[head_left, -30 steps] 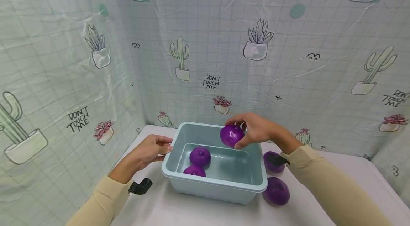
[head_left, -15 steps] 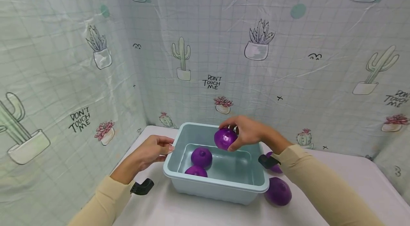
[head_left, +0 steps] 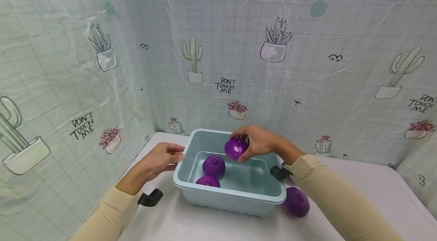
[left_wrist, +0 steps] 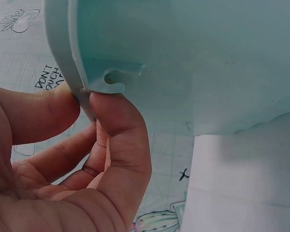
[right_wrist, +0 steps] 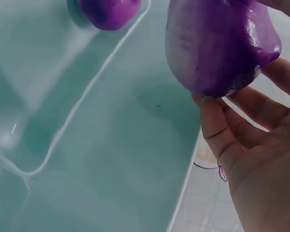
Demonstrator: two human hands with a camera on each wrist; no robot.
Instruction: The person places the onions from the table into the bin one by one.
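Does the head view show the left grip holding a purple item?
No, the left grip pinches the light-blue bin at its edge, while the right grip holds a purple item over it.

Left sleeve (head_left: 106, 214): beige, lower left
Right sleeve (head_left: 332, 195): beige, lower right
Left wrist camera (head_left: 151, 198): black, curved
Right wrist camera (head_left: 280, 173): black

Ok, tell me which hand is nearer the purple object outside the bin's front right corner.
Right. The right hand is over the bin, beyond that purple object and to its left; the left hand grips the bin's left side, farther off.
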